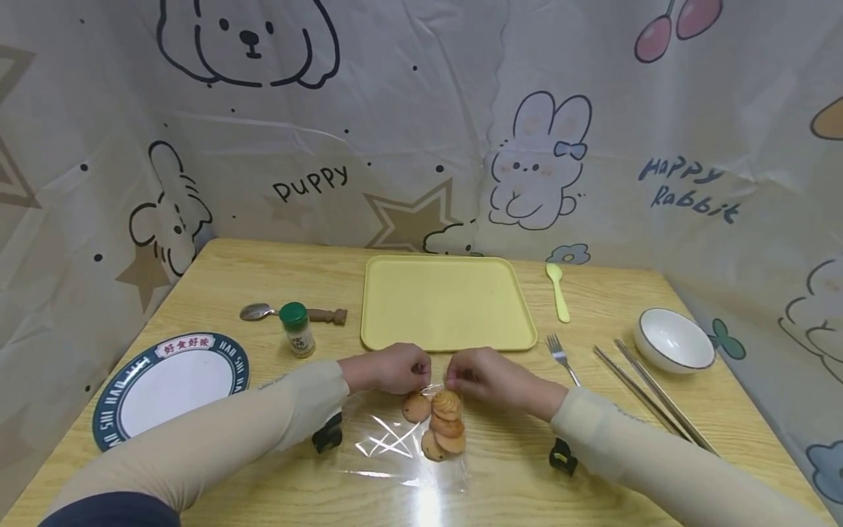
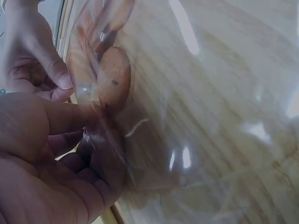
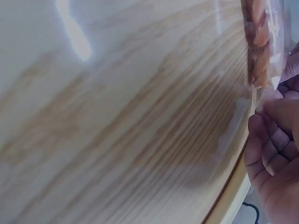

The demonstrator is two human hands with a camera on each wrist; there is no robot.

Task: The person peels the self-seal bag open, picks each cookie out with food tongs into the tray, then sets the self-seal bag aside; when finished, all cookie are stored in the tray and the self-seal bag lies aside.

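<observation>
The left hand (image 1: 399, 366) and the right hand (image 1: 492, 377) pinch the clear bag (image 1: 385, 448) at its twelve-o'clock edge, whether opened I cannot tell, and the cookies (image 1: 448, 427) are inside, at six o'clock from the yellow tray (image 1: 448, 304), seemingly none taken out yet.

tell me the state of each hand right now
Left hand: closed, pinching the clear bag of cookies.
Right hand: closed, pinching the same clear bag.

One bag (image 1: 387, 444), two spoons (image 1: 557, 293), two chopsticks (image 1: 665, 395)

Head view: forward, down over table (image 1: 290, 271); wrist views: close, sharing clear bag (image 2: 187, 163).
</observation>
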